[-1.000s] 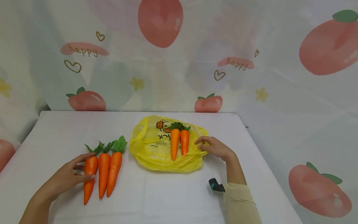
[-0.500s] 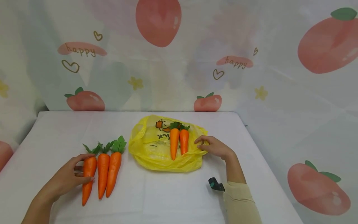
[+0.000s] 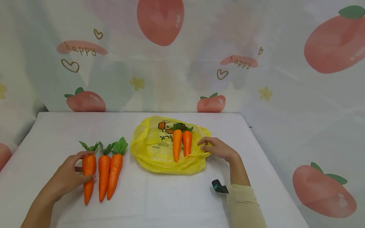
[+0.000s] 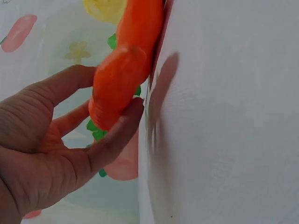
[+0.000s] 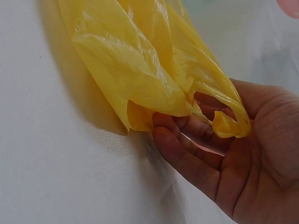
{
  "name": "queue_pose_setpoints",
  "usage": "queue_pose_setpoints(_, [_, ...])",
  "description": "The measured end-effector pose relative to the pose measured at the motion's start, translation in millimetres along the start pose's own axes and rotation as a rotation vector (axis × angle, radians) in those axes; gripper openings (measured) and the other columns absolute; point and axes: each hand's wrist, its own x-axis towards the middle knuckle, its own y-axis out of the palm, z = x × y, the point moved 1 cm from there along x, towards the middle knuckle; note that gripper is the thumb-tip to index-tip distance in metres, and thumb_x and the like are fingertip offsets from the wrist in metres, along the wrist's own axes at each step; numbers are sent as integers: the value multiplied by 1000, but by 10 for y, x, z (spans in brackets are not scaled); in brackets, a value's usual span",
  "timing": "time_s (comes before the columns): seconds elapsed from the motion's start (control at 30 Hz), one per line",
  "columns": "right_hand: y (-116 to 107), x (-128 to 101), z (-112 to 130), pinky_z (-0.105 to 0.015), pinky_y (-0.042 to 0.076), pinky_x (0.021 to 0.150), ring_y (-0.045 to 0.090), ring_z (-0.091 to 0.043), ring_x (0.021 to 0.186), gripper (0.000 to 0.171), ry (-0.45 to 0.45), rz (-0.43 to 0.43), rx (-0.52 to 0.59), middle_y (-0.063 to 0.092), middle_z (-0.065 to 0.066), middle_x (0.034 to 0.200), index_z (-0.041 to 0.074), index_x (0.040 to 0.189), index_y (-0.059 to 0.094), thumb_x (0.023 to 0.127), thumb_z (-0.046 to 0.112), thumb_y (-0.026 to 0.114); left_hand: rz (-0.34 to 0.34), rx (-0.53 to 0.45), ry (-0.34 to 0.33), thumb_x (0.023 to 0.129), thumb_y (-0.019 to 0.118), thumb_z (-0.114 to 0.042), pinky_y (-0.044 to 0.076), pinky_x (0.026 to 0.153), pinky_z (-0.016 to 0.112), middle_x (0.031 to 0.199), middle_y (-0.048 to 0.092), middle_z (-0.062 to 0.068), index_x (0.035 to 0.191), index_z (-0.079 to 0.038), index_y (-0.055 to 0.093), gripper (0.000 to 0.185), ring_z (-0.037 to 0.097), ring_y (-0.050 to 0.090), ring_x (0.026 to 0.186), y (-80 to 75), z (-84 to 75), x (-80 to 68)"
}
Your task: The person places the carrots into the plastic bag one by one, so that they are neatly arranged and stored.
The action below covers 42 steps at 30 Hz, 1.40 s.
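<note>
Your left hand had pinched the nearest carrot for bagging, your right hand loosely fingering the bag edge; next, lift it bagward.

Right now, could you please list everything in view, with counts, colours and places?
carrots by the left hand: three, orange with green tops, side by side on the table's left part.
carrots on the bag: two, orange, green tops, lying together.
plastic bag: one, yellow, printed, table centre.
table: one, white cloth.
backdrop: one, pale with pink fruit print, behind the table.
left hand: grips the leftmost carrot.
right hand: holds the bag's right edge, beige sleeve.
</note>
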Motion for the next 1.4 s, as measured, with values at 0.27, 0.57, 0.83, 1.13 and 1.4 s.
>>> queue_pose_setpoints(0.27, [4,5,-3,-37,49,81,53,-28,100,22,-1,3,19,57,-10,102,9,121,70,104,20,62,-37,-13,96,83,89,-21,60,71,50,145,32,35,155,-8,42,87,55,52,115,-54,-160,-25])
queue_pose_setpoints(0.57, [3,16,1,-36,49,81,53,-27,100,21,0,0,6,58,-9,101,11,120,71,104,20,61,-66,-35,159,84,89,-18,61,71,47,143,33,32,155,-9,43,85,52,53,113,-60,-378,-12])
queue_pose_setpoints(0.83, [1,0,2,-38,48,80,53,-29,98,21,-6,-2,20,56,-11,100,9,120,71,104,21,63,-55,-70,184,85,87,-16,61,75,44,146,33,29,156,-12,43,84,50,52,116,-71,-577,6])
queue_pose_setpoints(1.13, [6,-19,26,-38,48,80,52,-28,97,22,-6,-7,21,56,-10,100,8,121,70,104,20,63,-53,-79,195,86,86,-17,61,78,49,146,34,27,157,-15,43,83,50,52,119,-45,-781,44])
queue_pose_setpoints(1.4, [14,-21,58,-38,48,80,52,-29,98,23,4,-13,18,56,-11,100,5,123,69,105,17,61,-29,-134,240,86,88,-20,60,81,43,148,35,21,157,-20,44,83,43,55,117,-8,-967,81])
